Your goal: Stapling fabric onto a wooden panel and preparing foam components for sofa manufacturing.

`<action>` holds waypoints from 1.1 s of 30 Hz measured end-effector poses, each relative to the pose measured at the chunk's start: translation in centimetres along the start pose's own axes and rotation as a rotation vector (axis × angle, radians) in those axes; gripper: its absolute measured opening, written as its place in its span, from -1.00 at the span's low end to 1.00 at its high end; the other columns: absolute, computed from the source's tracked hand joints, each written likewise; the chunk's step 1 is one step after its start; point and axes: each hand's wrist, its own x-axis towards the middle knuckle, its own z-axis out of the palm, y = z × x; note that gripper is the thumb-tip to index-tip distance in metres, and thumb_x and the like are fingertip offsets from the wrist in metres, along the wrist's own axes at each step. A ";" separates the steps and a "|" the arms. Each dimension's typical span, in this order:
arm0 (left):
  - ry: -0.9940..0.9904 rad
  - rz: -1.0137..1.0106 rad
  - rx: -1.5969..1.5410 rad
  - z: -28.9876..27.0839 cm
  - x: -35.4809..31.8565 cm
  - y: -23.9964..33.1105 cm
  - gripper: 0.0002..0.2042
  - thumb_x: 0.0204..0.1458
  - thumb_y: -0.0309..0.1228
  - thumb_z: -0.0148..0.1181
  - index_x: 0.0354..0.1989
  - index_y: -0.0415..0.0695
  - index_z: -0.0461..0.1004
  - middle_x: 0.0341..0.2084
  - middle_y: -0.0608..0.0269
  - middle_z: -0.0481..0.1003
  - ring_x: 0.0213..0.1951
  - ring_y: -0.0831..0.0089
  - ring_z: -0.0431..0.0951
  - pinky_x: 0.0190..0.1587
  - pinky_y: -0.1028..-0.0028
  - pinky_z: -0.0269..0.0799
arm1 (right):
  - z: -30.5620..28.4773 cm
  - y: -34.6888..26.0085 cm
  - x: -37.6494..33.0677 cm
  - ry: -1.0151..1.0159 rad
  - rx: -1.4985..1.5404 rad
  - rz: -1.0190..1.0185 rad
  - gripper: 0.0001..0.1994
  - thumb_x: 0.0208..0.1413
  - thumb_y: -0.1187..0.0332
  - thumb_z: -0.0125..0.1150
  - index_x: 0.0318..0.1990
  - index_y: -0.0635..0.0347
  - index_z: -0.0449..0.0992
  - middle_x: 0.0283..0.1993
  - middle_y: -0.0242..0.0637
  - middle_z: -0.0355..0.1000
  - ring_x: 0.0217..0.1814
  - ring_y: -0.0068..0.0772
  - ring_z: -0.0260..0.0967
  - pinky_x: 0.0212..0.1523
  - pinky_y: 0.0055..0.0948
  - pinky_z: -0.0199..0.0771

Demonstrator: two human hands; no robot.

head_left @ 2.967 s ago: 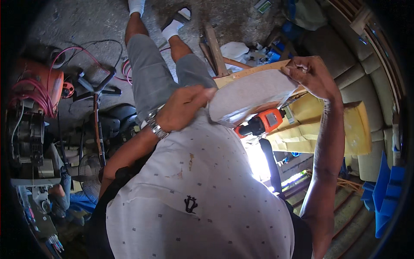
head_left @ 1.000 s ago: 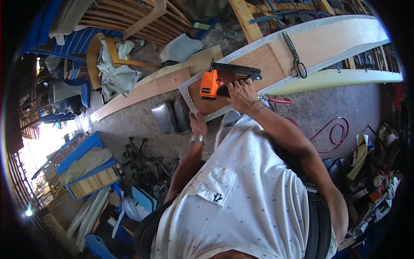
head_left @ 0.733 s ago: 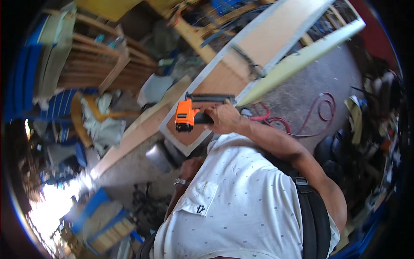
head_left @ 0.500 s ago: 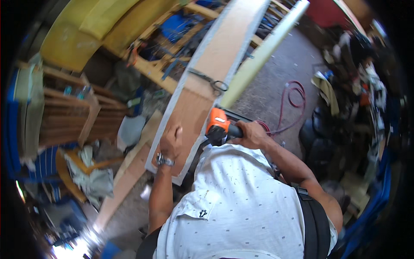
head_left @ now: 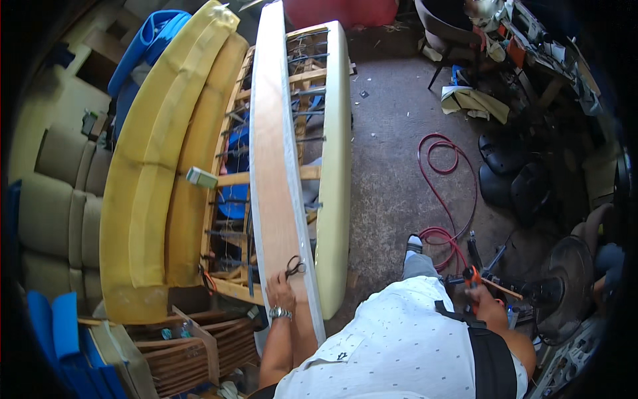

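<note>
One left hand (head_left: pixel 280 294): on panel (head_left: pixel 271 153) beside scissors (head_left: pixel 295 266), can't tell grip
Right hand (head_left: pixel 485 299): gripping orange tool (head_left: pixel 471 277), off panel
Panel: along wooden frame (head_left: pixel 234 179)
Tool step: likely parking it; next needs stable rest

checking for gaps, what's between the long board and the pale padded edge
In the head view, an open wooden frame with dark straps shows between the board and the padded edge.
</note>
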 end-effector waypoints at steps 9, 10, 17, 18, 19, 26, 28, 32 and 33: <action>-0.062 -0.701 -0.195 0.1 13.2 9.8 -0.56 0.18 -0.50 0.03 0.24 -0.32 0.26 0.09 -0.23 0.28 0.12 -0.14 0.35 0.22 0.07 0.31 | -3.0 -1.3 29.9 -0.223 0.151 0.558 -0.73 0.08 0.19 0.35 -0.16 0.15 0.60 -0.28 -0.25 0.56 -0.20 -0.27 0.53 -0.09 -0.25 0.46; 0.055 -0.707 -0.212 0.8 15.3 9.9 -0.58 0.17 -0.52 0.02 0.22 -0.33 0.26 0.08 -0.26 0.29 0.11 -0.17 0.36 0.21 0.06 0.31 | -2.5 1.2 32.0 -0.257 0.156 0.623 -0.70 0.04 0.15 0.40 -0.20 0.16 0.62 -0.31 -0.26 0.57 -0.23 -0.26 0.53 -0.12 -0.24 0.47; 0.247 -0.812 -0.368 0.4 38.3 13.3 -0.72 0.07 -0.46 0.19 -0.06 -0.26 0.37 -0.27 -0.15 0.57 -0.17 -0.09 0.59 -0.08 0.11 0.48 | -6.7 8.8 50.7 -0.379 -0.210 0.691 -0.21 -0.15 -0.24 0.50 0.11 0.20 0.59 0.11 -0.11 0.56 0.15 -0.13 0.53 0.18 -0.19 0.45; 0.392 -0.597 -0.429 2.3 41.9 12.2 -0.78 0.03 -0.51 0.20 -0.16 -0.21 0.37 -0.43 -0.02 0.59 -0.36 0.03 0.62 -0.23 0.21 0.51 | -8.6 6.4 54.2 -0.322 -0.246 0.641 -0.21 -0.15 -0.25 0.48 0.14 0.14 0.57 0.22 -0.08 0.49 0.29 -0.09 0.44 0.32 -0.17 0.35; 0.335 -0.597 -0.475 2.1 46.4 12.6 -0.84 0.09 -0.58 0.08 -0.14 -0.25 0.38 -0.41 -0.01 0.57 -0.33 0.16 0.63 -0.23 0.33 0.49 | -10.7 3.7 57.9 -0.307 -0.251 0.638 -0.21 -0.15 -0.25 0.48 0.14 0.14 0.57 0.22 -0.08 0.49 0.29 -0.09 0.44 0.32 -0.17 0.35; 0.322 -0.256 -0.579 -1.9 83.2 18.8 -0.75 0.31 -0.29 0.08 -0.28 -0.27 0.46 -0.55 0.02 0.50 -0.48 0.21 0.55 -0.44 0.22 0.37 | -18.2 -7.2 77.7 -0.233 0.022 0.750 -0.45 -0.14 -0.01 0.62 -0.22 0.33 0.64 -0.29 -0.24 0.57 -0.28 -0.32 0.55 -0.21 -0.24 0.52; 0.291 -0.181 -0.661 -2.4 91.6 19.9 -0.73 0.33 -0.26 0.08 -0.27 -0.25 0.47 -0.58 0.03 0.48 -0.48 0.22 0.56 -0.44 0.23 0.38 | -19.0 -9.0 80.6 -0.202 0.102 0.776 -0.47 -0.13 -0.02 0.61 -0.28 0.32 0.63 -0.34 -0.24 0.57 -0.36 -0.33 0.53 -0.30 -0.24 0.51; 0.328 0.107 -0.637 -2.8 106.5 25.7 -0.79 0.32 -0.29 0.11 -0.25 -0.21 0.49 -0.54 0.07 0.50 -0.47 0.24 0.56 -0.41 0.27 0.41 | -18.5 -10.2 85.7 -0.091 0.289 0.759 -0.57 0.01 0.04 0.52 -0.34 0.32 0.63 -0.42 -0.22 0.53 -0.45 -0.30 0.48 -0.41 -0.20 0.47; 0.396 0.197 -0.551 -2.2 110.2 27.1 -0.80 0.31 -0.31 0.11 -0.25 -0.21 0.48 -0.51 0.05 0.51 -0.46 0.19 0.56 -0.39 0.27 0.42 | -19.7 -11.3 88.3 -0.089 0.228 0.767 -0.57 0.03 0.04 0.50 -0.32 0.33 0.63 -0.41 -0.21 0.54 -0.43 -0.29 0.49 -0.39 -0.19 0.48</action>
